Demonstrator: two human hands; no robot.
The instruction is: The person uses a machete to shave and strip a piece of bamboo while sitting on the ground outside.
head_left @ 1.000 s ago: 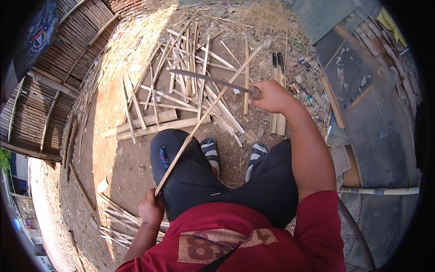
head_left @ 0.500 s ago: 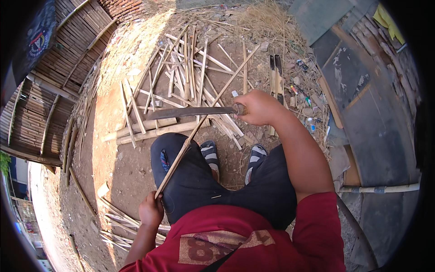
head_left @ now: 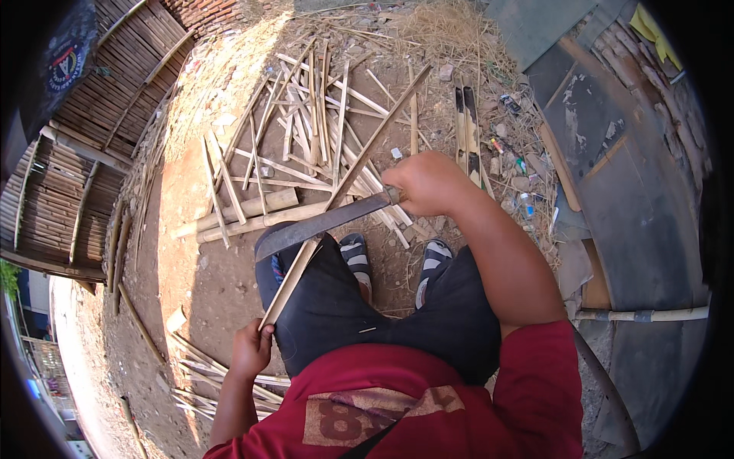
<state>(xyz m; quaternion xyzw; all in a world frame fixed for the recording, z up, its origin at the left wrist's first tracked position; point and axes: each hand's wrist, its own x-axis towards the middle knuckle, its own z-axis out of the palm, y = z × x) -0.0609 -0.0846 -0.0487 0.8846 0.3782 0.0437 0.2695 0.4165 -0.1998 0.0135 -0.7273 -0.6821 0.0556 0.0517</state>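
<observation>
My left hand is closed round the near end of a long split bamboo strip. The strip slants up to the right across my left thigh and reaches out over the ground. In my right hand is the handle of a machete, its broad dark blade pointing left. The blade lies across the strip near my left knee and hides a short part of it. Below the blade the pale, hollow inner face of the strip shows; its far part looks darker.
Split bamboo strips lie in a loose heap ahead, beside two thick bamboo poles. More strips lie at my left side. Dark boards line the right, with litter near them. A bamboo-slat structure stands left.
The machete blade has come down toward me and tilted, its tip now lower left over my knee. The strip has turned to show its hollow inner face; my left hand stays at its end.
</observation>
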